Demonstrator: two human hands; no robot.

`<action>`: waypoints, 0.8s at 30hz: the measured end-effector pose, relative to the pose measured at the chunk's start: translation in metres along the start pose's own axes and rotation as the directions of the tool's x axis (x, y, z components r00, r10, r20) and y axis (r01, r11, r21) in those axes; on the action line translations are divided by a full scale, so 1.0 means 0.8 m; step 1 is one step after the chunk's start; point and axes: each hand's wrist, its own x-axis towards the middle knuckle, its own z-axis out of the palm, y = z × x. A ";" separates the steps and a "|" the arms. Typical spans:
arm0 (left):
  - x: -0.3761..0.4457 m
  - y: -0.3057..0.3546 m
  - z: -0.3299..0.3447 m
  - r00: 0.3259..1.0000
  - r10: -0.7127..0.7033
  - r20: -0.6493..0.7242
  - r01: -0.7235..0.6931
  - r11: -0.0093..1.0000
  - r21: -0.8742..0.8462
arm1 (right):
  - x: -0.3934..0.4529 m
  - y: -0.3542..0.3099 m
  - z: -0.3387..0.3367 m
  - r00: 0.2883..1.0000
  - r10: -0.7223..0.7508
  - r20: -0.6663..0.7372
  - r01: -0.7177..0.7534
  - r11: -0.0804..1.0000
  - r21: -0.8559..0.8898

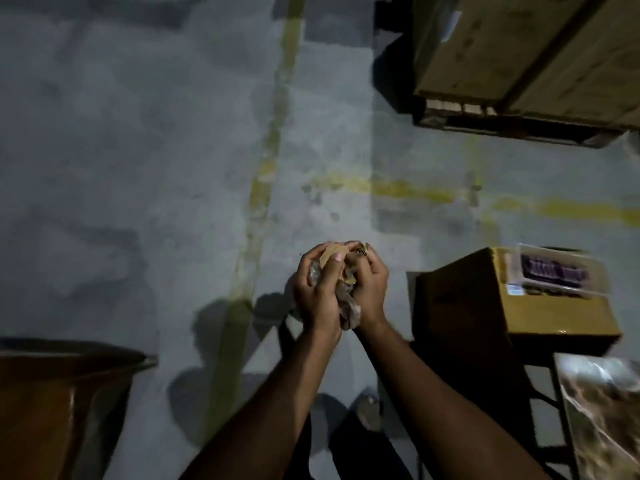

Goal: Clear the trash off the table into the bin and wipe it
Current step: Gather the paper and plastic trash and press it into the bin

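A crumpled wad of trash, brownish paper and pale wrapper bits, is squeezed between both of my hands above the grey floor. My left hand wraps it from the left and my right hand from the right, so most of it is hidden. The table's marbled corner shows at the lower right. At the lower left is the rim of a dark brown bin, well apart from my hands.
A cardboard box with a clear packet on top stands right of my hands. Large cartons on a pallet fill the upper right. Worn yellow lines cross the concrete floor. My foot is below.
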 end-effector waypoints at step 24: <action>0.318 -0.559 -0.129 0.987 0.082 0.142 -0.160 0.311 0.937 | 0.272 0.623 -0.165 0.819 0.402 0.409 0.075 0.631 -0.772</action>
